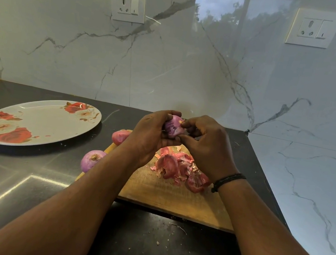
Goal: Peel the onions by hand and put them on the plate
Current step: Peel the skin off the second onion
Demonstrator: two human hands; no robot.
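My left hand (pixel 151 133) grips a purple onion (pixel 173 127) held up above the wooden cutting board (pixel 166 194). My right hand (pixel 206 141) pinches at the onion's top end with thumb and fingertips. A heap of pink onion skins (pixel 180 169) lies on the board below my hands. Two more onions lie by the board's left side: one with pink skin (pixel 119 136) behind my left wrist, and a purple one (pixel 91 159) nearer to me. The flowered white plate (pixel 40 122) sits on the left of the dark counter with nothing on it.
A marble wall stands behind and to the right, with two sockets (pixel 128 5) (pixel 313 28). The dark counter (pixel 146 243) ends at a corner on the right. Small skin scraps dot the counter in front of the board.
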